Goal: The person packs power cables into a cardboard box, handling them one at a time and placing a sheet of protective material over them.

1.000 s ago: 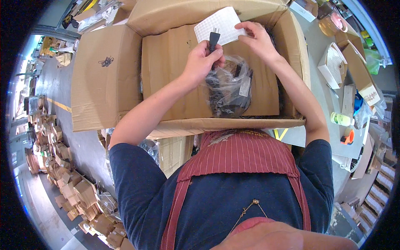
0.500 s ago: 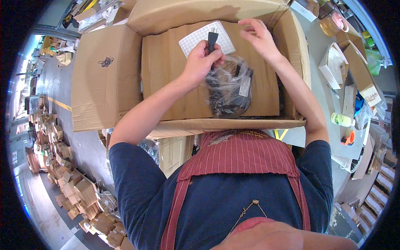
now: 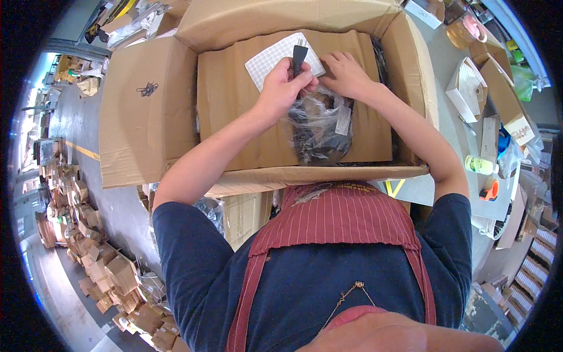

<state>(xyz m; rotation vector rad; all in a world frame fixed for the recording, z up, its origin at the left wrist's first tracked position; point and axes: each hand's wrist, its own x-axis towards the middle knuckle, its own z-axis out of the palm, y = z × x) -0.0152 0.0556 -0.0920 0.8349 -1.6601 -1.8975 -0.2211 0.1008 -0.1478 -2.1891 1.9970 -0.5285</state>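
My left hand (image 3: 282,88) grips the neck of a clear plastic bag (image 3: 319,126) with a coiled black cable inside; the cable's black plug (image 3: 298,56) sticks up above my fingers. My right hand (image 3: 346,73) rests its fingers on a white sheet of small stickers (image 3: 272,56), next to the plug. Bag and sheet lie on a brown cardboard layer inside a large open cardboard box (image 3: 146,111). I wear a dark blue shirt and a red striped apron.
To the right, a grey table (image 3: 451,88) carries small cardboard boxes (image 3: 469,88), a tape roll (image 3: 463,32), a pale green bottle (image 3: 481,165) and an orange tool (image 3: 490,190). Down on the floor at left lie several piled cardboard boxes (image 3: 105,276).
The white sticker sheet has slid left and down onto the cardboard layer. My right hand came down to press on it beside the plug. My left hand stayed on the bag.
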